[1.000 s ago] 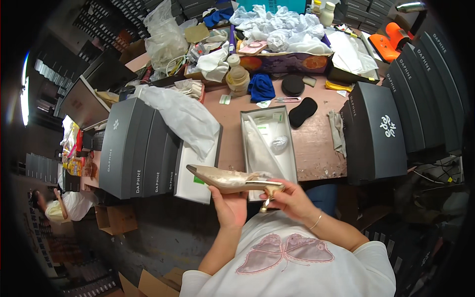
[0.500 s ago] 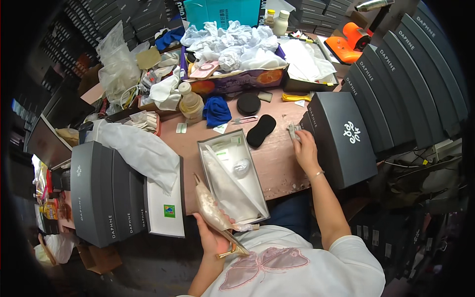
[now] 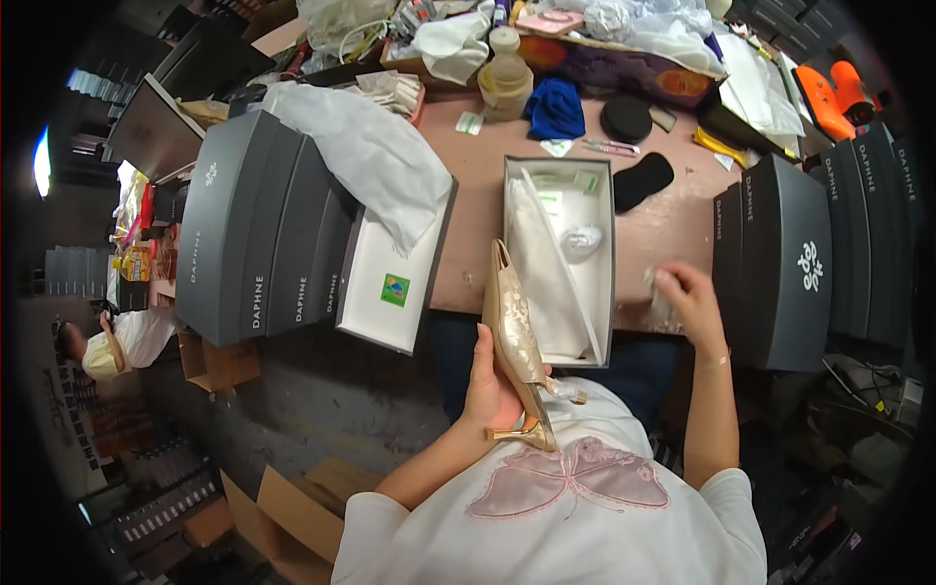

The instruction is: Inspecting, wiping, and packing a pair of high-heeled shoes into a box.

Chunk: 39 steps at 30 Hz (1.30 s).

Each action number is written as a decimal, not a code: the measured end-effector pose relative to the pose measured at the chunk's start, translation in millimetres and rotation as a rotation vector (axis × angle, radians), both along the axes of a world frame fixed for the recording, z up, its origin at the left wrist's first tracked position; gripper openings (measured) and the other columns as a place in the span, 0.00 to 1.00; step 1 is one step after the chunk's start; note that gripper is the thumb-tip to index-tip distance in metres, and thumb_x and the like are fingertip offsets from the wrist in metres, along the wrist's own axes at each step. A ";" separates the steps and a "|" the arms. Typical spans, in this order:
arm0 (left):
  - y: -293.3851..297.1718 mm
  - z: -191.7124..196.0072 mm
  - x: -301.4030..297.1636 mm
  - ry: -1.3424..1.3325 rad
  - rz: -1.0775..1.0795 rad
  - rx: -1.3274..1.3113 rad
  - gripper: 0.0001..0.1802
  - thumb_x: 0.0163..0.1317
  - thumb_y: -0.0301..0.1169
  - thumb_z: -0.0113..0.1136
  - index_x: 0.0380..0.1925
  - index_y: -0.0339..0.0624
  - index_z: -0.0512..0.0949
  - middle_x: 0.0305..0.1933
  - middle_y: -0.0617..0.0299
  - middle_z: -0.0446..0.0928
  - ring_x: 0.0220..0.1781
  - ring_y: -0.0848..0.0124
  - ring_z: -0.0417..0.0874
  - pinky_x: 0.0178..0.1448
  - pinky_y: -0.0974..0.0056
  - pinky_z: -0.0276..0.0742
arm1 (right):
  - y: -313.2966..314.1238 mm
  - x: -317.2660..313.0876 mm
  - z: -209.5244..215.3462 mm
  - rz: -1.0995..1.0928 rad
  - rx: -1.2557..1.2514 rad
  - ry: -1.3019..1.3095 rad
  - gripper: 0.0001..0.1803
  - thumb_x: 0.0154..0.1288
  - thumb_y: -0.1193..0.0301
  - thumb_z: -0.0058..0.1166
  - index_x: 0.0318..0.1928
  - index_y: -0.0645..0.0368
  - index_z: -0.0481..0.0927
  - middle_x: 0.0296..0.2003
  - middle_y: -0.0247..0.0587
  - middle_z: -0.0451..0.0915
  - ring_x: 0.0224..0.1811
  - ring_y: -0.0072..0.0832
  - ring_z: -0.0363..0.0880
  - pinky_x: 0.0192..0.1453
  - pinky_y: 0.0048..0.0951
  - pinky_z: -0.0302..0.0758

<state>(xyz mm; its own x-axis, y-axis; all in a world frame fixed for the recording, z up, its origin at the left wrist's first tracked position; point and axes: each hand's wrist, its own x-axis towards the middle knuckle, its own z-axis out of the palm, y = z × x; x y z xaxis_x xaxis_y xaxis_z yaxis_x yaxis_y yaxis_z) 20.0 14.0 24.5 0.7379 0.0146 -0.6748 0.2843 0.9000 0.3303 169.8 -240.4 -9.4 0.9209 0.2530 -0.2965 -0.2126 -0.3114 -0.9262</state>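
Observation:
My left hand (image 3: 486, 390) grips a gold patterned high-heeled shoe (image 3: 515, 327), toe up and heel down, before my chest. A clear-wrapped strap end (image 3: 567, 393) sticks out at its side. To the right, my right hand (image 3: 692, 297) pinches a small pale translucent piece (image 3: 655, 292), smeared by motion, over the table's near edge. Beyond the shoe lies an open grey shoebox (image 3: 597, 292) with white lining. It holds a whitish cloth bag (image 3: 551, 283), a crumpled white paper ball (image 3: 581, 242) and small green-and-white cards.
Grey shoeboxes (image 3: 244, 234) line the left, beside a white-lined lid (image 3: 375, 312) partly under a white cloth (image 3: 361, 146). More shoeboxes (image 3: 780, 263) stand right. Behind are a blue cloth (image 3: 556, 109), a bottle (image 3: 504, 83), a round black tin (image 3: 626, 119) and a black pad (image 3: 643, 182).
The view has swung, so the table sits higher in it. My left hand holds the shoe more upright. My right hand has drawn back toward me from beside the right-hand boxes.

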 end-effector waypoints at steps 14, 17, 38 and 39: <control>-19.7 1.1 -32.0 -0.035 -0.080 0.212 0.36 0.62 0.65 0.49 0.52 0.44 0.69 0.41 0.60 0.73 0.40 0.66 0.78 0.44 0.58 0.78 | 71.9 -128.8 60.2 0.459 0.129 -0.775 0.15 0.50 0.77 0.67 0.41 0.61 0.82 0.30 0.38 0.77 0.28 0.32 0.75 0.31 0.30 0.72; -21.3 0.9 -33.7 -0.003 -0.022 0.145 0.35 0.62 0.64 0.49 0.52 0.44 0.69 0.40 0.60 0.73 0.39 0.68 0.78 0.43 0.60 0.77 | 75.4 -133.8 61.1 0.523 0.080 -0.844 0.16 0.51 0.74 0.67 0.42 0.61 0.80 0.31 0.38 0.76 0.28 0.33 0.75 0.31 0.32 0.72; -31.1 3.5 -41.8 0.057 -0.033 0.093 0.32 0.62 0.63 0.51 0.51 0.47 0.70 0.40 0.62 0.72 0.38 0.69 0.77 0.42 0.60 0.77 | 64.4 -139.8 59.9 0.527 0.162 -0.715 0.12 0.51 0.77 0.65 0.38 0.62 0.80 0.29 0.41 0.76 0.29 0.36 0.77 0.32 0.32 0.75; -33.1 3.7 -41.2 0.075 -0.010 0.072 0.33 0.62 0.63 0.51 0.51 0.47 0.70 0.40 0.62 0.72 0.37 0.69 0.77 0.41 0.60 0.77 | 68.2 -137.4 59.1 0.485 0.155 -0.766 0.11 0.52 0.77 0.65 0.38 0.62 0.80 0.29 0.41 0.76 0.29 0.37 0.77 0.32 0.32 0.75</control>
<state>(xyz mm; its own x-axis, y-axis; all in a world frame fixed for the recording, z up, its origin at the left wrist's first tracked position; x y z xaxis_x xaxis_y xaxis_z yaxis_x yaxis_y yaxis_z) -21.3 -19.2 28.2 0.6856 0.0575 -0.7257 0.3198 0.8717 0.3712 32.4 -172.2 49.7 0.6342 0.6490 0.4203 0.5976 -0.0665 -0.7991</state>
